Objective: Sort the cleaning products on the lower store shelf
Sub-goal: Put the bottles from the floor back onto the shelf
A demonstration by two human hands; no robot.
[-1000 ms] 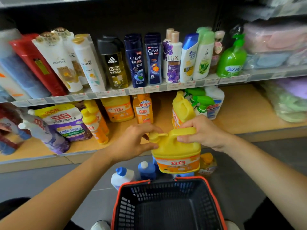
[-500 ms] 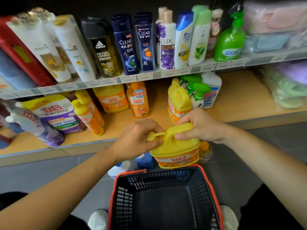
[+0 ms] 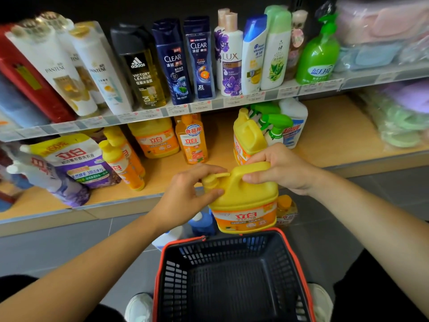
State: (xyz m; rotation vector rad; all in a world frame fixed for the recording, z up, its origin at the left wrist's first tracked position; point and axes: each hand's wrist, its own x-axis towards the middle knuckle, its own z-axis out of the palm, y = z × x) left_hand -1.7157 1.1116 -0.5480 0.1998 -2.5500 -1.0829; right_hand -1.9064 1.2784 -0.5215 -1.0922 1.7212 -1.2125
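A black basket (image 3: pixel 178 275) with a red rim stands nearest on the floor (image 3: pixel 58 247), its near end cut off. White shoes (image 3: pixel 138 305) peek out on either side. Just beyond its far rim, both hands hold a yellow jug (image 3: pixel 246 201) upright, and whether its base touches the floor cannot be told. The left hand (image 3: pixel 188 194) curls fingers and thumb round the pump (image 3: pixel 210 182), and the right hand (image 3: pixel 281 168) grips the top handle (image 3: pixel 255 167). Behind the jug, blue-capped bottles (image 3: pixel 202 223) and a small bottle (image 3: pixel 285 208) are mostly hidden. Farther off, the lower shelf (image 3: pixel 336 135) holds a second jug (image 3: pixel 248 133), sprayers (image 3: pixel 276 126), an orange bottle (image 3: pixel 191 140) and a pouch (image 3: pixel 76 163), with blurred goods at far left. Shampoo bottles (image 3: pixel 199 59) line the upper shelf (image 3: pixel 144 113).
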